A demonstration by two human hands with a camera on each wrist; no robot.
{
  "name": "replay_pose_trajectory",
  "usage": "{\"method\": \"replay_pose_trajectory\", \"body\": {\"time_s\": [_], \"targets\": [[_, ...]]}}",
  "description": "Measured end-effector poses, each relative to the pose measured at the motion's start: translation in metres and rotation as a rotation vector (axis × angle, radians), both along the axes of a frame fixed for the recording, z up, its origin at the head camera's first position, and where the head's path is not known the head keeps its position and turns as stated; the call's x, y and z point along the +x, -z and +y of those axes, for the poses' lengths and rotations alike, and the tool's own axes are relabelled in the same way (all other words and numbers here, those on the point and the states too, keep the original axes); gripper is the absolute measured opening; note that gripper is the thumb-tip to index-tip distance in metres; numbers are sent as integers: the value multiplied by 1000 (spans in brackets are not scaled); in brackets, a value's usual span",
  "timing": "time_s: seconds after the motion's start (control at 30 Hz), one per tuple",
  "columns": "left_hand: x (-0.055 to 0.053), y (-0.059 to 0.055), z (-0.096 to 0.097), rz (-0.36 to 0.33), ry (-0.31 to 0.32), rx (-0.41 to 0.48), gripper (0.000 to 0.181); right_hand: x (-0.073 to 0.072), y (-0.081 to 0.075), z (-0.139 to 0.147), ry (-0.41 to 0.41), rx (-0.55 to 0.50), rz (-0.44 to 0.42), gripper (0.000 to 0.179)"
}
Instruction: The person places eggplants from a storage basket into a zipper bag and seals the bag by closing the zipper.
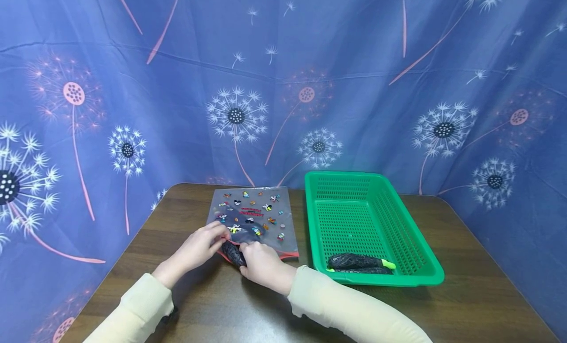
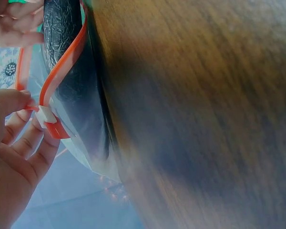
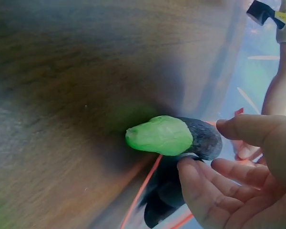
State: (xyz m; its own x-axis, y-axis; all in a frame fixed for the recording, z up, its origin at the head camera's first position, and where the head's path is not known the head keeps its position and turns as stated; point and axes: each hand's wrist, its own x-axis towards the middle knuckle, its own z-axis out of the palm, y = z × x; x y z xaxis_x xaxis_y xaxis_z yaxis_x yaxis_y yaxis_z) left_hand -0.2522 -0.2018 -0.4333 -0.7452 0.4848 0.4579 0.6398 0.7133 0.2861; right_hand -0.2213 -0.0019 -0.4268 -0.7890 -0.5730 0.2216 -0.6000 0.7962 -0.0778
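1. At the far left, we note a pale left sleeve [image 1: 143,303], near the person's side of the zip bag.
2. Next, we locate the left hand [image 1: 195,249] at the zip bag's near left corner. Its thumb and fingertips pinch the red edge strip [image 2: 64,67] beside the white slider [image 2: 46,116].
3. We identify the black eggplant [image 1: 233,253] at the zip bag's mouth. Its body lies partly inside, between the red edges; its green stem end [image 3: 159,136] projects outside.
4. We find the zip bag [image 1: 274,225] lying flat, printed with small cartoon figures, its mouth toward the person. Dark shapes show through the film.
5. We observe the right hand [image 1: 261,264] at the zip bag's mouth, right of the left hand. Thumb and fingers stand apart about the black eggplant; we cannot tell whether they grip it or only touch it.
6. We trace the right sleeve [image 1: 350,303] on the near right side of the zip bag.
7. We register the green basket [image 1: 347,225] just right of the zip bag, with two more eggplants [image 1: 354,261] at its near end.
8. Beneath the zip bag, we record a brown wooden table [image 1: 248,303]; behind it, a blue dandelion-patterned curtain [image 1: 177,111].
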Motion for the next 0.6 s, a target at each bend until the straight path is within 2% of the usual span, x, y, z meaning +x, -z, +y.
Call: {"method": "replay_pose_trajectory", "body": {"time_s": [0.37, 0.6], "targets": [[-2, 0, 0, 2, 1, 1, 22, 13, -6, 25, -20, -16, 5, 26], [-1, 1, -1, -21, -2, -6, 22, 23, 0, 33, -55, -20, 52, 26]]}}
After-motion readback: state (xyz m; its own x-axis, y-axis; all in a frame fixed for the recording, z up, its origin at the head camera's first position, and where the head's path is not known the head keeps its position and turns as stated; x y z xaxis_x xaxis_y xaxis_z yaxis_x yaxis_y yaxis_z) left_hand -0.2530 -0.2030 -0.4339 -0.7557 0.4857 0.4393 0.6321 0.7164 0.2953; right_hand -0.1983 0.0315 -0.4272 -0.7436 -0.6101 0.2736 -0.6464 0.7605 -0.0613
